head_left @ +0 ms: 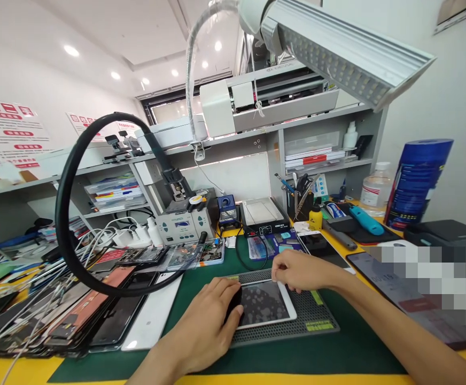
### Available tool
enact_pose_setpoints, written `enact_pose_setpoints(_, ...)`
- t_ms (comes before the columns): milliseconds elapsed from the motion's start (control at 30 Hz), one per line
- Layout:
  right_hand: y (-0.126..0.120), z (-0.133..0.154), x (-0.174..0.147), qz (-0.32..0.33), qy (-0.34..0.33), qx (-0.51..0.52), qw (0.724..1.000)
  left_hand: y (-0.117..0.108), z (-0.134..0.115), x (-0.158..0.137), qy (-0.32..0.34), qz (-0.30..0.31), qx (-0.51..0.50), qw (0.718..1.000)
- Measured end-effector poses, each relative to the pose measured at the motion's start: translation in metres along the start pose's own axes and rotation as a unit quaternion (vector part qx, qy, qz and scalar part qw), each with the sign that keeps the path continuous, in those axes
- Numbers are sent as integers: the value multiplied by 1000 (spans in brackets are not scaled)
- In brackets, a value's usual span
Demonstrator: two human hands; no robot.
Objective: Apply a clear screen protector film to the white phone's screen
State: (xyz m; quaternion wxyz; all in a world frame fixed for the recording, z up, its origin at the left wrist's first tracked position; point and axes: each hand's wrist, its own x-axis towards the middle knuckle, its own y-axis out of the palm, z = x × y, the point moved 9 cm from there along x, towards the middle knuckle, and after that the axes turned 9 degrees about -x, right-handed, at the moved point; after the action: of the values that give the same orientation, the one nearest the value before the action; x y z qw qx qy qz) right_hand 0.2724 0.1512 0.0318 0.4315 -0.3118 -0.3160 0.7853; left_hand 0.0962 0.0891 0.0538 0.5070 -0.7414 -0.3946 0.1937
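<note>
- The left hand (215, 318) reaches in from the lower left, back of the hand up, over the left end of the white-framed tablet (267, 302); its thumb is set apart from its bent fingers, with a dark shape between them. I cannot tell whether that shape is gripped.
- The right hand (297, 270) comes in from the lower right, its wrist bent, at the tablet's upper right corner. Its fingers are curled and drawn narrow; I cannot tell whether they pinch anything.
- One tablet, lying flat, dark screen up and blotched, on one grey perforated mat (321, 325).
- One green mat (201, 361) under that, on the yellow table (28, 369).
- One white slab (153, 315) to the left, beside a stack of flat devices (80, 310), too crowded to count.
- One black hose (62, 224), looped above the left side.
- One lamp (337, 48) overhead.
- To the right: one blue canister (417, 182), one clear bottle (374, 191), one yellow bottle (315, 219) and one turquoise-handled tool (366, 221).
</note>
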Motion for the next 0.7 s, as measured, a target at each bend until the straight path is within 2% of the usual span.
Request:
enact_pose_setpoints(267, -1, 3, -2, 13, -9, 30, 999, -2, 9, 12, -1, -2, -55, 998)
enact_pose_setpoints(500, 0, 10, -4, 29, -28, 73, 997, -3, 5, 35, 15, 13, -75, 997)
enact_pose_setpoints(700, 1, 7, -2, 37, -37, 101, 993, -4, 4, 43, 31, 26, -102, 994)
